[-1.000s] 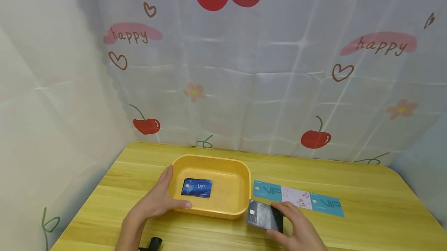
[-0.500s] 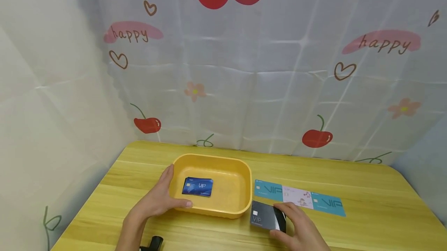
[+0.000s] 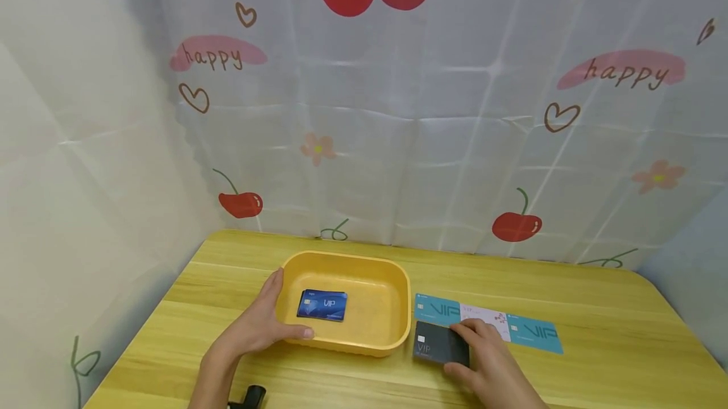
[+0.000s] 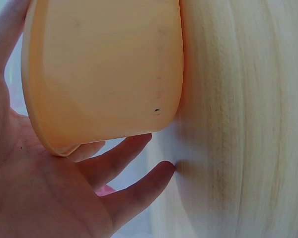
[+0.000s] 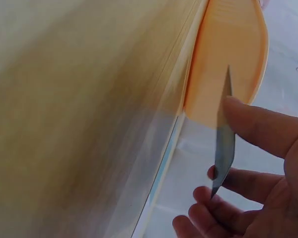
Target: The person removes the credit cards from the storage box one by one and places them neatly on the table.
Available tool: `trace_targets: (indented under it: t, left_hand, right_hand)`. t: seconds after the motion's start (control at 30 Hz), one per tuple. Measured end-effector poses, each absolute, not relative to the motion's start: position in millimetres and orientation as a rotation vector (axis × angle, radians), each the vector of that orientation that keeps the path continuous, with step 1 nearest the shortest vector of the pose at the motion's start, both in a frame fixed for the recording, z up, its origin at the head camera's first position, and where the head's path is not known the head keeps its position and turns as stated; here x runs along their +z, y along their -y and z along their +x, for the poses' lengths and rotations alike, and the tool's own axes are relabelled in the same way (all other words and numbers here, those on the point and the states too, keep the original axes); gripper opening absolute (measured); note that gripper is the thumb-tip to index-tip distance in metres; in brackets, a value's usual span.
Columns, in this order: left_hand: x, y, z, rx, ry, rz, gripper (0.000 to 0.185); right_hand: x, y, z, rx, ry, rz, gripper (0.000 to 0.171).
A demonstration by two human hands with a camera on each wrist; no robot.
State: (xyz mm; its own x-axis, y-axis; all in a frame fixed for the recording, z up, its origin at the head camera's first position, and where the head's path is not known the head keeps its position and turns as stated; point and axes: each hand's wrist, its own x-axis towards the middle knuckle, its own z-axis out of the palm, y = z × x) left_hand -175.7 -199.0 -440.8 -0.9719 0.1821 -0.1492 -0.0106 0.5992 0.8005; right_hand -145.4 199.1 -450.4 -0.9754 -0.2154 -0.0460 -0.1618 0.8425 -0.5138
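Beside the yellow tub [image 3: 372,310], your right hand [image 3: 486,358], grip half closed, pinches the black card [image 3: 435,344] by its edges above the worktop [image 3: 341,387]; your left hand [image 3: 258,325] grips the tub's corner. Uneven pinching could twist the card loose.

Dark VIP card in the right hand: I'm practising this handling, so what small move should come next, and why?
Probably lower the dark VIP card flat onto the table: the right wrist view shows the right hand pinching it clear of the surface, and in the head view it lies outside the yellow tray.
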Motion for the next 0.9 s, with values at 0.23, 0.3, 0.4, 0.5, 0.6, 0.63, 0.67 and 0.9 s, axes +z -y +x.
trace_targets:
  t: [0.23,0.3,0.4,0.5,0.6,0.63,0.67,0.9]
  left_hand:
    - [-443.0,199.0,-176.1,1.308,-2.61,0.142,0.133]
    - [-443.2,199.0,-176.5,1.312,-2.609,0.143,0.133]
    - [-443.2,199.2,-176.5,1.31,-2.612,0.143,0.133]
    - [-443.1,199.0,-176.2,1.31,-2.61,0.138,0.133]
    - [-442.5,199.0,-175.4,1.311,-2.603,0.137,0.132]
    - [-442.2,199.0,-175.2,1.309,-2.601,0.137,0.132]
    - [-442.0,199.1,-175.1,1.309,-2.599,0.139,0.132]
    - [-442.9,199.3,-176.1,1.299,-2.61,0.142,0.132]
  right_hand:
    - [-454.2,-197.3,-149.5,-0.719,-2.942,-0.296,0.055]
    - [-455.1,-196.6,-150.3,-0.707,-2.936,-0.302,0.054]
    - [-457.1,-194.8,-151.8,-0.692,-2.928,-0.315,0.053]
    - [-458.4,-192.6,-152.9,-0.669,-2.923,-0.327,0.053]
    - [-459.1,-190.8,-153.9,-0.628,-2.924,-0.335,0.053]
    - [-459.5,-190.5,-154.3,-0.612,-2.927,-0.336,0.053]
    - [-460.1,-189.9,-154.8,-0.598,-2.93,-0.334,0.053]
    - [-463.7,-189.4,-156.6,-0.572,-2.983,-0.424,0.052]
